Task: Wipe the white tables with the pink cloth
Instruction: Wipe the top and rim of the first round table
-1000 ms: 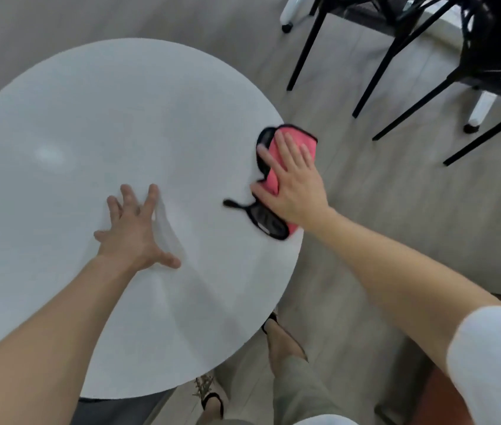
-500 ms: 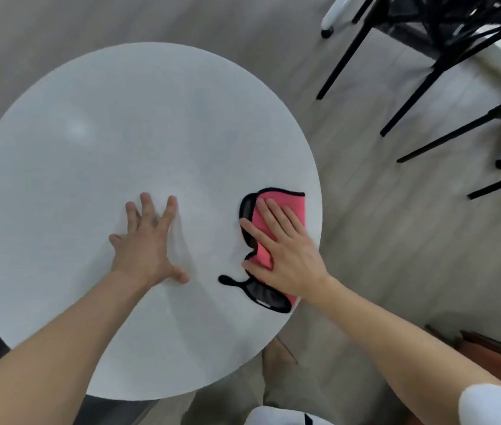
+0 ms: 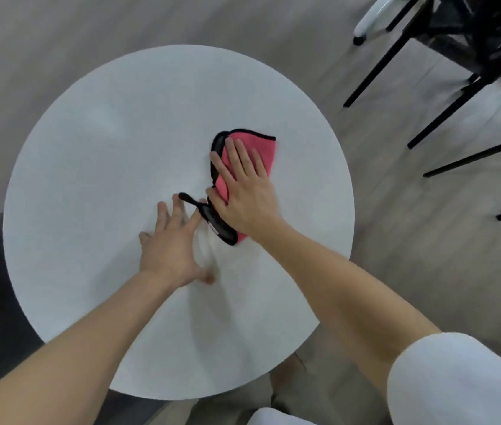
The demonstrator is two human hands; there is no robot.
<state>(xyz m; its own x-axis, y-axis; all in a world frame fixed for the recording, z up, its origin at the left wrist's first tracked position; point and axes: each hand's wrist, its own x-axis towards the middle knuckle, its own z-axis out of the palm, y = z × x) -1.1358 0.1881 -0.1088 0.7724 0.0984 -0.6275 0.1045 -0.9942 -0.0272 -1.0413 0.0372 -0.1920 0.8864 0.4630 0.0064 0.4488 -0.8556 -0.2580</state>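
Table [image 3: 90, 179]: round, white, seen from above, filling the middle of the view.
Pink cloth [image 3: 260, 148]: folded, edged in black, lying flat on the table right of centre, well inside the rim; black loop [image 3: 189, 200] trailing from its near-left corner toward the left hand.
Right hand [image 3: 244, 194]: laid palm down on the pink cloth, covering its near part; far edge of the cloth showing beyond the fingertips.
Right fingers [image 3: 240, 157]: straight, slightly spread, pressing flat on the fabric, not curled round it.
Left hand [image 3: 169, 243]: palm down on the bare table just left of the cloth, near the table's centre.
Left fingers [image 3: 162, 216]: released, spread flat, grasping nothing; tips just beside the black loop, touching it or not too blurred to tell.
Forearms: right forearm [image 3: 335, 280] and left forearm [image 3: 90, 332] bare, reaching in over the near rim.
Sleeve [image 3: 457, 384]: white, on the right upper arm, at lower right.
Floor [image 3: 411, 240]: pale grey boards around the table.
Chairs [image 3: 473, 50]: black, thin-legged, standing on the floor at upper right, well apart from the table; white leg [image 3: 372, 16] with a dark foot beside them.
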